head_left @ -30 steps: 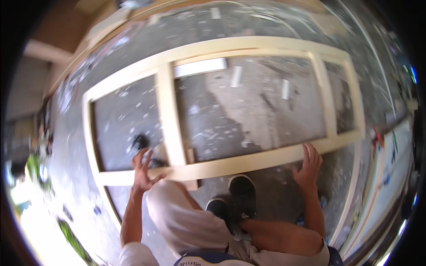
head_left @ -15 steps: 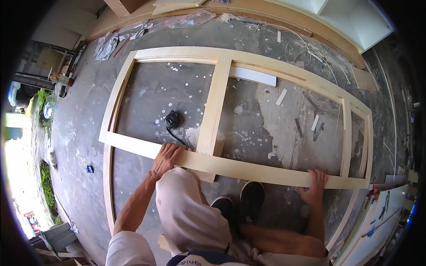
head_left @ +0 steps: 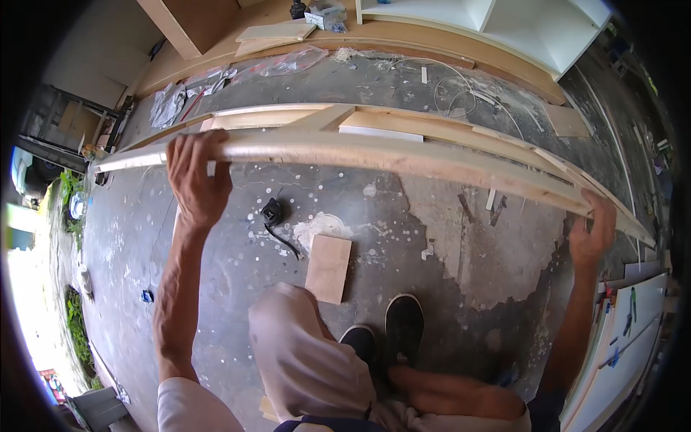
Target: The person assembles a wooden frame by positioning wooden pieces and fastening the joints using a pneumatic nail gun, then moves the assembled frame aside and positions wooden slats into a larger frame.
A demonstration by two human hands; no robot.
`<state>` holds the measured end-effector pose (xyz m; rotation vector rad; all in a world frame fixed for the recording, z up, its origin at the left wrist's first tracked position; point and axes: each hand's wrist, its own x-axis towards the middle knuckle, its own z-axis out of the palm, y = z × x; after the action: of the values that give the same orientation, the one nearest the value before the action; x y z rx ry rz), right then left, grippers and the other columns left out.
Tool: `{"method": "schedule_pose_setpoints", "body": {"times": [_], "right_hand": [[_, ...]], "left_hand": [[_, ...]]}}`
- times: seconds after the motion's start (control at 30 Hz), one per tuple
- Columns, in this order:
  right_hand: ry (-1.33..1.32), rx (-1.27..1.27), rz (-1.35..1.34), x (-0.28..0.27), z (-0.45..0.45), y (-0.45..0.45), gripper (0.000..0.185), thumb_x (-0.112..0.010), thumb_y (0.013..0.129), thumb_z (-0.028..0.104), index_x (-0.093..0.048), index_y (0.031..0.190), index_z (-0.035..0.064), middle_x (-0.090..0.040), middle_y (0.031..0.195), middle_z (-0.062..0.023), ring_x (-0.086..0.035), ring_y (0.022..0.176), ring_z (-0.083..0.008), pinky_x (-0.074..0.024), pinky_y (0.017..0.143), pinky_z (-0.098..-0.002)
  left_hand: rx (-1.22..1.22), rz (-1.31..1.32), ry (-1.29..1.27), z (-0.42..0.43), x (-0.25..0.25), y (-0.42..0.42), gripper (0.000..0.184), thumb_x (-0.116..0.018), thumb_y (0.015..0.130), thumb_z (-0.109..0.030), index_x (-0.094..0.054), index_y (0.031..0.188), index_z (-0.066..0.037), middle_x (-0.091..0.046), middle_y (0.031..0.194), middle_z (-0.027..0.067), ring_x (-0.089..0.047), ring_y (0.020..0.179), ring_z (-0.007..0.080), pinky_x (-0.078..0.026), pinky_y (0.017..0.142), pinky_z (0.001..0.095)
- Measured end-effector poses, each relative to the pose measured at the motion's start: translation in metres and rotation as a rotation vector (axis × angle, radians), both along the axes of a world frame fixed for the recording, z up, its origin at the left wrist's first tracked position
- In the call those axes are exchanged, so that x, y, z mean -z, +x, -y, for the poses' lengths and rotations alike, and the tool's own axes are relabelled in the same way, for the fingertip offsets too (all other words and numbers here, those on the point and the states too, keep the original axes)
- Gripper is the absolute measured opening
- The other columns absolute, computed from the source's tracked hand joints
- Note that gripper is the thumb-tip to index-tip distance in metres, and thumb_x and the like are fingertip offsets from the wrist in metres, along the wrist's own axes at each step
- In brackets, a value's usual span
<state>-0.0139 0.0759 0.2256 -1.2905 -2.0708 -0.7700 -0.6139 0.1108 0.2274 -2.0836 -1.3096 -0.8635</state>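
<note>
A pale wooden frame (head_left: pixel 374 153) with several bars is tilted up, its near rail raised off the floor and its far rail farther back, lower. My left hand (head_left: pixel 196 176) is wrapped over the near rail left of the middle. Toward the right end, my right hand (head_left: pixel 594 230) grips the same rail, thumb below and fingers over the top. On the floor beneath lie a small rectangular wood piece (head_left: pixel 329 268) and a black object that looks like a tape measure (head_left: pixel 272 211) with a strap.
A white strip (head_left: pixel 381 134) lies beyond the raised rail. White shelving (head_left: pixel 461 18) and wooden boards (head_left: pixel 277 34) stand at the back. Loose cable (head_left: pixel 468 90) and crumpled plastic (head_left: pixel 169 106) are on the floor. White panels with tools (head_left: pixel 622 345) lean at right.
Both hands have lifted the frame's near rail up and away from my legs, tilting the frame. The wood piece beneath now shows fully.
</note>
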Motion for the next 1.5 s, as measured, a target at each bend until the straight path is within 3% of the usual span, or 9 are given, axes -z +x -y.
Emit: {"method": "schedule_pose_setpoints", "body": {"times": [0.3, 0.4, 0.47, 0.53, 0.63, 0.73, 0.83, 1.17, 1.5], "right_hand": [[0.073, 0.340, -0.153, -0.201, -0.012, 0.048, 0.051, -0.079, 0.083, 0.013, -0.062, 0.131, 0.0055, -0.071, 0.112, -0.0051, -0.066, 0.100, -0.0177, -0.0524, 0.088, -0.0339], [0.145, 0.195, -0.053, -0.227, -0.007, 0.033, 0.055, -0.078, 0.071, 0.044, -0.058, 0.104, 0.0049, -0.060, 0.087, -0.0028, -0.056, 0.075, -0.0153, -0.0444, 0.068, -0.0296], [0.203, -0.092, 0.070, -0.226, -0.010, 0.021, 0.068, -0.077, 0.063, 0.065, -0.054, 0.086, 0.0045, -0.053, 0.070, -0.0013, -0.049, 0.058, -0.0137, -0.0390, 0.054, -0.0267], [0.418, -0.575, 0.337, -0.215, -0.029, 0.018, 0.086, -0.076, 0.054, 0.085, -0.051, 0.068, 0.0041, -0.045, 0.054, 0.0002, -0.042, 0.042, -0.0121, -0.0337, 0.041, -0.0238], [-0.562, 0.437, -0.355, -0.162, -0.035, 0.031, 0.047, -0.080, 0.078, 0.009, -0.065, 0.122, 0.0045, -0.071, 0.093, -0.0044, -0.065, 0.082, -0.0153, -0.0529, 0.076, -0.0329], [-0.264, -0.096, 0.091, -0.135, -0.065, -0.001, 0.045, -0.084, 0.073, 0.023, -0.064, 0.110, 0.0059, -0.069, 0.089, -0.0130, -0.068, 0.084, -0.0292, -0.0525, 0.079, -0.0381], [-0.238, -0.029, 0.025, -0.097, -0.090, -0.014, 0.044, -0.079, 0.060, 0.021, -0.061, 0.097, 0.0054, -0.065, 0.081, -0.0160, -0.061, 0.080, -0.0413, -0.0491, 0.070, -0.0418], [-0.434, 0.099, -0.006, -0.016, -0.194, -0.023, 0.046, -0.078, 0.060, 0.023, -0.065, 0.100, 0.0039, -0.067, 0.097, -0.0198, -0.063, 0.093, -0.0409, -0.0502, 0.080, -0.0464], [-0.820, 0.241, 0.043, 0.133, -0.265, -0.027, 0.071, -0.080, 0.079, 0.028, -0.050, 0.138, 0.0043, -0.055, 0.137, -0.0160, -0.048, 0.132, -0.0366, -0.0399, 0.110, -0.0463]], "left_hand": [[-0.189, -0.354, 0.027, -0.043, -0.202, -0.137, 0.059, -0.084, 0.081, -0.016, -0.058, 0.129, 0.006, -0.069, 0.119, 0.0120, -0.067, 0.102, 0.0234, -0.050, 0.097, 0.0378], [0.167, -0.428, 0.597, -0.033, -0.222, -0.047, 0.085, -0.096, 0.052, -0.040, -0.056, 0.114, 0.002, -0.066, 0.099, 0.0189, -0.067, 0.081, 0.0364, -0.056, 0.068, 0.0495], [0.071, -0.374, 0.497, -0.049, -0.203, -0.056, 0.092, -0.092, 0.055, -0.052, -0.055, 0.121, 0.002, -0.063, 0.098, 0.0185, -0.064, 0.078, 0.0358, -0.051, 0.063, 0.0465], [-0.061, -0.292, 0.242, -0.056, -0.197, -0.125, 0.082, -0.091, 0.061, -0.032, -0.056, 0.131, -0.007, -0.067, 0.112, 0.0164, -0.066, 0.096, 0.0333, -0.052, 0.082, 0.0431], [0.090, -0.191, 0.014, -0.044, -0.158, -0.045, 0.078, -0.086, 0.060, -0.014, -0.059, 0.133, -0.014, -0.069, 0.116, 0.0160, -0.067, 0.105, 0.0368, -0.054, 0.089, 0.0445], [0.124, -0.230, -0.111, -0.070, -0.132, -0.028, 0.077, -0.084, 0.056, -0.011, -0.061, 0.129, -0.016, -0.070, 0.113, 0.0155, -0.067, 0.100, 0.0398, -0.055, 0.086, 0.0463], [0.109, -0.252, -0.240, -0.096, -0.106, -0.017, 0.071, -0.080, 0.056, -0.010, -0.061, 0.124, -0.015, -0.071, 0.108, 0.0130, -0.069, 0.091, 0.0372, -0.056, 0.082, 0.0459], [0.157, -0.174, -0.512, -0.200, -0.015, 0.004, 0.072, -0.082, 0.064, -0.009, -0.055, 0.131, -0.009, -0.062, 0.122, 0.0130, -0.061, 0.112, 0.0372, -0.050, 0.100, 0.0461], [0.082, -0.057, -0.832, -0.280, 0.150, 0.022, 0.065, -0.081, 0.078, -0.009, -0.050, 0.135, -0.006, -0.058, 0.132, 0.0190, -0.051, 0.126, 0.0400, -0.041, 0.106, 0.0480]]}}
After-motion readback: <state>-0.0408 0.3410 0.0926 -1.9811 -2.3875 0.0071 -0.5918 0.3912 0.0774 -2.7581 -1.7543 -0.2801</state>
